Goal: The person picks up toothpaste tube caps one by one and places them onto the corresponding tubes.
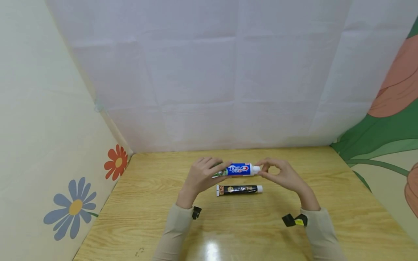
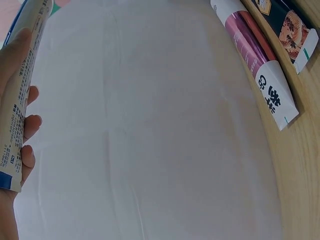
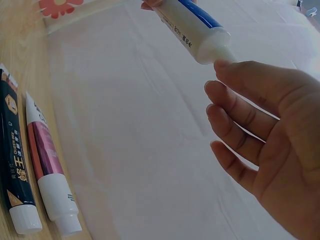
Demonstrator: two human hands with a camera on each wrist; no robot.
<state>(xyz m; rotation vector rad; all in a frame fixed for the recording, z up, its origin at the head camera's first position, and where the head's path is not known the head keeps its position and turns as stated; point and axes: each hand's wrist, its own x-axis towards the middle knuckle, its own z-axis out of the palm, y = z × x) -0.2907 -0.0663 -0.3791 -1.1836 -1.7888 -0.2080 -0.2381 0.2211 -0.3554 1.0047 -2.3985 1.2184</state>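
Note:
My left hand (image 1: 206, 174) grips a blue, white and green Crest toothpaste tube (image 1: 240, 169) by its body, held sideways over the table. In the left wrist view, fingers wrap round the printed pale back of this toothpaste tube (image 2: 22, 95). My right hand (image 1: 284, 175) pinches the white cap (image 1: 256, 169) at the tube's right end between thumb and forefinger. The right wrist view shows the other fingers of the right hand (image 3: 280, 115) loosely bent, away from the tube. Nearer me, a black tube with a white cap (image 1: 241, 190) lies flat on the table.
A pink and white tube (image 3: 50, 165) lies beside the black tube (image 3: 19, 160) in both wrist views. White sheeting (image 1: 196, 90) hangs behind the wooden table (image 1: 147, 203). Flower-patterned panels (image 1: 29, 119) flank the sides. Black straps (image 1: 196, 212) hang at both wrists.

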